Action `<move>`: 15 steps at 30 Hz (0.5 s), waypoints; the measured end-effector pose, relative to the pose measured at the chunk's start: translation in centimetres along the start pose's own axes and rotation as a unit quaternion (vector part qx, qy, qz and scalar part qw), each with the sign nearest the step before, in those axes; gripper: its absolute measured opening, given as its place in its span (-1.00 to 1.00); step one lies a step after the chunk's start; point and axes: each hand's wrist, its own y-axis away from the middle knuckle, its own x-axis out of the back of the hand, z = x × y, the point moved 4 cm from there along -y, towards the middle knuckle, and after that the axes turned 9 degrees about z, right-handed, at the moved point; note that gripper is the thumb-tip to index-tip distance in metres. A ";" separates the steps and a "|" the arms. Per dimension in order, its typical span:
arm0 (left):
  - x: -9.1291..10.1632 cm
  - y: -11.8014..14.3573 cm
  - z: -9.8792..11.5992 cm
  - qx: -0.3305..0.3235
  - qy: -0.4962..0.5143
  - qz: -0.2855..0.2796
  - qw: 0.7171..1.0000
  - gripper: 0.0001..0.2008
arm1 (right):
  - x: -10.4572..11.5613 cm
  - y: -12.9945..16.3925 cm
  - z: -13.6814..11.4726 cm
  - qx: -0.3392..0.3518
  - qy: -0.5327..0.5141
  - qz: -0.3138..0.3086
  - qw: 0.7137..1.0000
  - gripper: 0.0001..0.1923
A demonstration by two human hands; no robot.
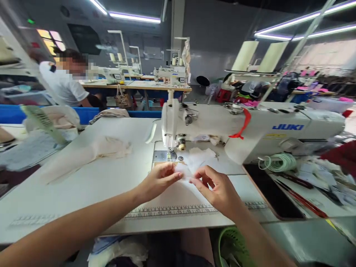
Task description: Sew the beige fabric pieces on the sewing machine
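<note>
White fabric piece (194, 163), small and thin, centre of frame, lying on the worktop (105, 178) just in front of the sewing machine (250, 126) needle area. Left hand (158, 180) pinches its near-left edge between thumb and fingertips; right hand (214, 187) pinches the near-right edge, fingers curled. Both hands close together, nearly touching. Far end of the piece sits beside the presser foot (171, 154).

Beige fabric bundle (91, 152) left of centre, apart from the hands. Dark phone (271, 193) and coiled green cord (278, 162) at right. Another person (66, 81) upper left, seated at a distant bench.

Risks, judged: the fabric looks limp, so a loose pinch could let an edge fold or slip out of line. Fingertips are near the needle; a careless feed could bring them under it.
</note>
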 end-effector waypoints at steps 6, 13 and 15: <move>7.0 0.4 -1.5 0.079 -0.136 0.034 0.987 -0.60 | -5.6 -3.4 -0.4 0.057 0.060 -0.083 0.993 -0.92; 12.8 0.6 -2.2 0.070 -0.450 0.100 0.885 -0.80 | -10.1 -5.0 -0.6 0.308 0.290 -0.068 0.904 -0.73; 14.2 0.7 -1.9 0.062 -0.498 0.108 0.858 -0.77 | -9.7 -4.7 -0.2 0.291 0.272 -0.066 0.915 -0.73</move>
